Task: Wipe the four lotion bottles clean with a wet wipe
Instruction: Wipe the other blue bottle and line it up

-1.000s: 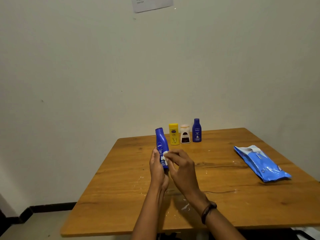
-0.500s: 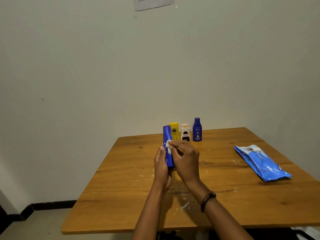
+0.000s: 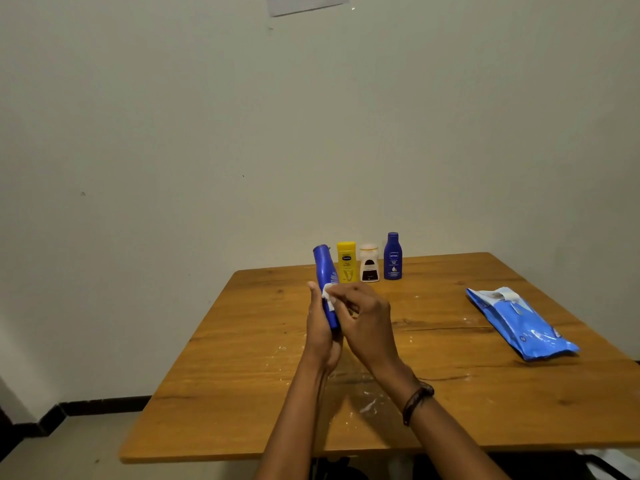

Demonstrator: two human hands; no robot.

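The left grip (image 3: 320, 329) clasps the lower part of a blue lotion bottle (image 3: 325, 268), held above the bench (image 3: 242, 375) and tilted slightly left. The right grip (image 3: 367, 323) pinches a white wet wipe (image 3: 328, 296) against the bottle's side. Behind them, near the bench's far edge, a yellow bottle (image 3: 346, 263), a white bottle (image 3: 369, 266) and a dark blue bottle (image 3: 393, 258) stand in a row. A blue wipe pack (image 3: 519, 323) lies well apart on the right.

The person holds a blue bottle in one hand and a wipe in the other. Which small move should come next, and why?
Probably slide the wet wipe upward along the blue bottle toward its cap. The right hand pinches the wipe against the bottle's middle, the left hand grips its lower part, and the upper half shows bare above the wipe.
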